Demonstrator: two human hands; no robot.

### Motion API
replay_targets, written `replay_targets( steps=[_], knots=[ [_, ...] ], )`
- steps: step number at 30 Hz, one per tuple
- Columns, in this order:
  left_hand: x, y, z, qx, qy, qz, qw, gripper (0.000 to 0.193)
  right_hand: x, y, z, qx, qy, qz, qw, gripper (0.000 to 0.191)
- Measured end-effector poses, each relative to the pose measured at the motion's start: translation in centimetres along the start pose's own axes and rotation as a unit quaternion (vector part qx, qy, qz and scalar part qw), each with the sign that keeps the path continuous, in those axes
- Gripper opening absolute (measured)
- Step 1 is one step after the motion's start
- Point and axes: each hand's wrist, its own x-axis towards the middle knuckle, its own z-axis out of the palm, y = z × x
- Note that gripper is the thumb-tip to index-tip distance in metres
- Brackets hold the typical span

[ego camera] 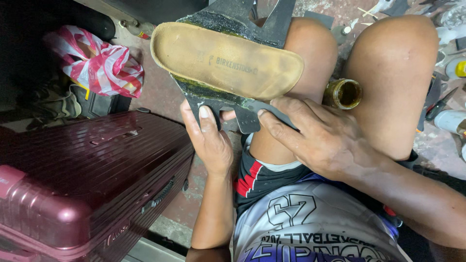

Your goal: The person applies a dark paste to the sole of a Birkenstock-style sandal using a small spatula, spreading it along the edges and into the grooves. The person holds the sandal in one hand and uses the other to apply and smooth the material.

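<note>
Tan cork sandal footbed (228, 60), glue-darkened at the edges, footprint side up, atop black rubber sheet (242, 114) across the knee.

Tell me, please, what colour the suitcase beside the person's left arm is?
The suitcase is glossy dark maroon with ribbed sides, shown in the head view.

Left hand (209, 140) fingers curled in a grip, right hand (318, 136) fingers spread, pressing

One sandal footbed (228, 60), one open glue jar (342, 93), one maroon suitcase (87, 174), one striped plastic bag (99, 63), two hands (211, 140) (320, 136).
</note>
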Motion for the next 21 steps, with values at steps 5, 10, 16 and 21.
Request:
replay_targets(
  steps=[5, 10, 16, 21],
  knots=[
    [-0.1, 0.1, 0.0, -0.011, -0.005, 0.008, 1.0, 0.033, 0.7, -0.2, 0.3, 0.006, 0.009, -0.017, 1.0, 0.054],
    [-0.1, 0.0, -0.2, -0.005, -0.001, 0.006, 1.0, 0.034, 1.1, -0.2, 0.2, 0.0, 0.01, -0.021, 1.0, 0.053],
    [0.0, -0.3, -0.1, -0.002, 0.008, 0.0, 1.0, 0.034, 0.7, 0.2, -0.1, 0.011, 0.004, -0.02, 1.0, 0.058],
    [0.0, -0.1, 0.0, 0.004, -0.002, 0.012, 1.0, 0.032, 2.3, 0.1, 0.6, 0.043, 0.054, -0.03, 0.997, 0.05]
  ],
)
